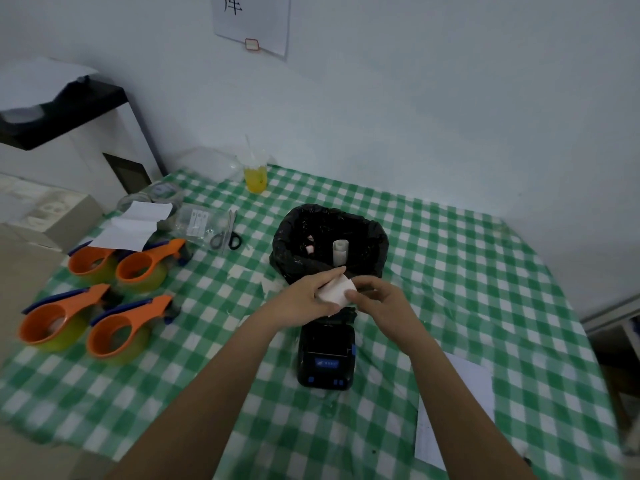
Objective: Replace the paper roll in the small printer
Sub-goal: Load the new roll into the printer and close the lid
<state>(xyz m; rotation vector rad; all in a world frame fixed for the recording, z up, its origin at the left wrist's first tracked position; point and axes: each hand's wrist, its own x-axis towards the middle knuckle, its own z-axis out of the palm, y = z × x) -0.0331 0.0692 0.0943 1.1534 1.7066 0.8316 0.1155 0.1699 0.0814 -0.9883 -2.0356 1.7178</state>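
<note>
A small black printer (325, 355) with blue buttons sits on the green checked tablecloth, its lid end hidden under my hands. Just above it I hold a white paper roll (336, 289). My left hand (304, 299) grips the roll from the left. From the right, my right hand (375, 299) pinches its edge with fingertips. Behind my hands stands a bin lined with a black bag (329, 244); a bare cardboard core (340, 252) stands upright inside it with small paper scraps.
Several orange tape dispensers (104, 299) lie at the left. Scissors (227, 237), plastic packets and a white sheet (128, 225) lie behind them. A yellow drink cup (255, 174) stands near the wall. White paper (457, 410) lies at the right front.
</note>
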